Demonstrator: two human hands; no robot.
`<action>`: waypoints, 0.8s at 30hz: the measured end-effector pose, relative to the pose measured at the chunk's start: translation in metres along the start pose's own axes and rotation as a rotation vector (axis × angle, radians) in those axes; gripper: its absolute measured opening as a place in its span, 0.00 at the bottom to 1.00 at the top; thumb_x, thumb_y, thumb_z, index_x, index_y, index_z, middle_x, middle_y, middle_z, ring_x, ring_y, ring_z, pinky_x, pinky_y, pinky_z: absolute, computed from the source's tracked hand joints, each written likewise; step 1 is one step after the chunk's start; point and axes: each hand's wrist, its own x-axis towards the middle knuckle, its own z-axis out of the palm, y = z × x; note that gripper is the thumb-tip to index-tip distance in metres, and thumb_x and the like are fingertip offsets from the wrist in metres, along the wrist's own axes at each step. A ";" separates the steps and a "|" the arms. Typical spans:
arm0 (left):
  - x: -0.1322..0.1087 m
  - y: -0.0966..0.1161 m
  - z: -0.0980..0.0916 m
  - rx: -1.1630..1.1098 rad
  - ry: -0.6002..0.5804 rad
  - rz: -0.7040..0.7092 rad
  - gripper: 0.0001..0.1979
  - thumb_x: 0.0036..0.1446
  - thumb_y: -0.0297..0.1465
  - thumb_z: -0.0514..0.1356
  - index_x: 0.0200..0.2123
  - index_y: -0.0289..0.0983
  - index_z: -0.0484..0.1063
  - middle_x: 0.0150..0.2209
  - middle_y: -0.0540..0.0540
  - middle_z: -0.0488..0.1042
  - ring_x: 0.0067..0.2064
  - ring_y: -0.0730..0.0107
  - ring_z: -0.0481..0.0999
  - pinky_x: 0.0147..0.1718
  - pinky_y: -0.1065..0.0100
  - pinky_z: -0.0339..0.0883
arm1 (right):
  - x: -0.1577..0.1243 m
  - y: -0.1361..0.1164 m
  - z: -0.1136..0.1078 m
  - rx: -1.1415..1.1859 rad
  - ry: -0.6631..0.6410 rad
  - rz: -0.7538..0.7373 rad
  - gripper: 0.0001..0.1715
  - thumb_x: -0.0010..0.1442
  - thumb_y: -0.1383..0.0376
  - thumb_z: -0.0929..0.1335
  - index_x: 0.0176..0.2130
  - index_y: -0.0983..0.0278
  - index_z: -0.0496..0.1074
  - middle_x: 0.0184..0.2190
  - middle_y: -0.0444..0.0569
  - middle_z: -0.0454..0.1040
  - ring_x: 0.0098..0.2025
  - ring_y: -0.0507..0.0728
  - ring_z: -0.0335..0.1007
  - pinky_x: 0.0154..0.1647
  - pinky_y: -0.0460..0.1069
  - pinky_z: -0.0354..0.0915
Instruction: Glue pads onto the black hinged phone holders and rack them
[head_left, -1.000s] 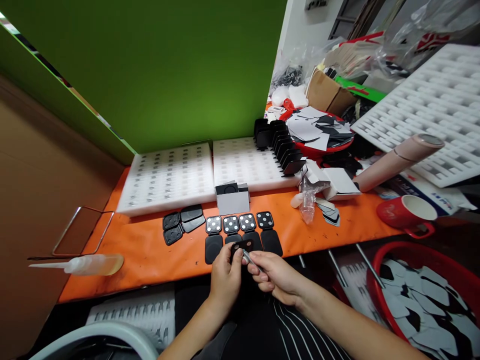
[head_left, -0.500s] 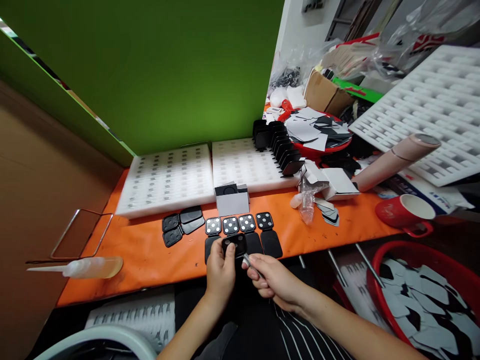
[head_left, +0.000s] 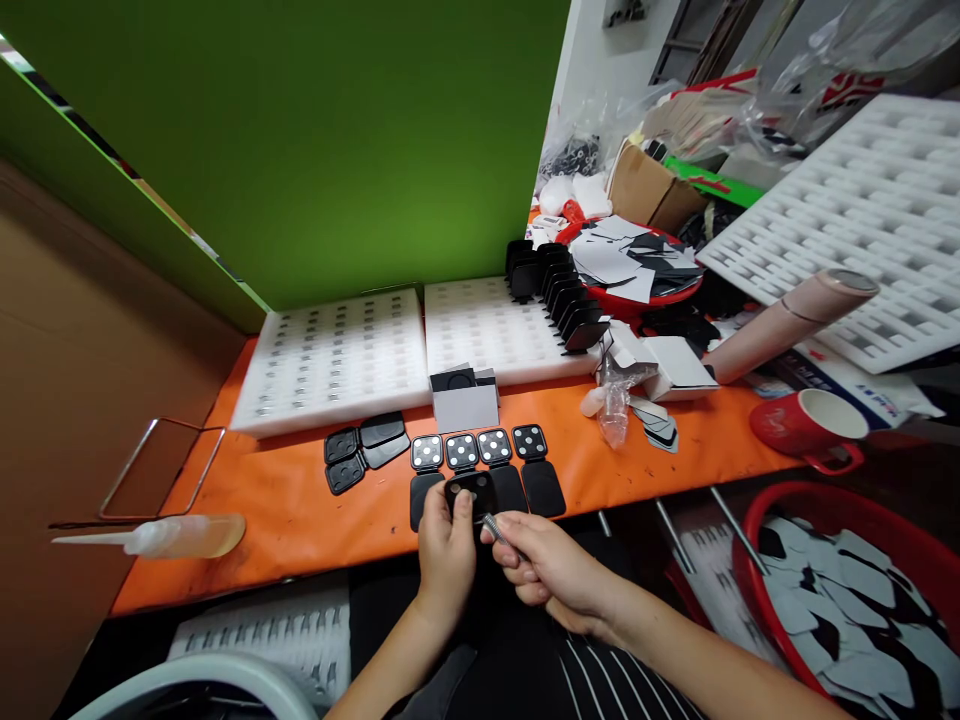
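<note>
My left hand [head_left: 445, 553] grips a small black plastic piece [head_left: 471, 491] with holes in it, held just over the front edge of the orange table [head_left: 300, 510]. My right hand [head_left: 546, 568] pinches a thin silver tool [head_left: 495, 528] whose tip points at that piece. Right behind my hands lies a row of several open black cases [head_left: 480, 462] with white dotted squares in their upper halves. A few loose black parts [head_left: 364, 446] lie to the left of the row.
Two white foam trays [head_left: 420, 345] sit behind, with a rack of black pieces [head_left: 562, 290]. A glue bottle [head_left: 176, 536] lies at left, a red mug [head_left: 810, 428] at right. Red basins [head_left: 840, 575] hold paper cutouts. Clutter fills the right.
My left hand turned the black piece and lifted it slightly toward the row of cases. My right hand with the silver tool stayed close beside it.
</note>
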 end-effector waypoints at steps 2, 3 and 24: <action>0.002 0.000 -0.002 0.029 0.030 0.034 0.09 0.60 0.36 0.53 0.36 0.37 0.66 0.30 0.48 0.72 0.33 0.69 0.74 0.32 0.69 0.69 | 0.001 0.002 -0.001 0.035 0.001 -0.010 0.19 0.54 0.53 0.68 0.34 0.66 0.67 0.21 0.37 0.57 0.17 0.41 0.40 0.15 0.40 0.34; 0.002 -0.001 -0.003 0.050 0.022 0.075 0.08 0.60 0.36 0.52 0.37 0.37 0.66 0.31 0.47 0.73 0.34 0.69 0.74 0.33 0.69 0.69 | 0.001 0.004 -0.001 0.056 0.016 -0.017 0.18 0.54 0.53 0.68 0.34 0.66 0.67 0.21 0.38 0.57 0.17 0.41 0.41 0.15 0.40 0.35; -0.008 0.002 0.017 -0.123 -0.247 0.135 0.08 0.59 0.35 0.54 0.39 0.38 0.67 0.36 0.44 0.76 0.38 0.66 0.77 0.37 0.65 0.73 | 0.002 0.001 -0.045 0.168 0.259 -0.154 0.18 0.52 0.52 0.68 0.25 0.64 0.64 0.16 0.36 0.54 0.16 0.45 0.44 0.16 0.41 0.42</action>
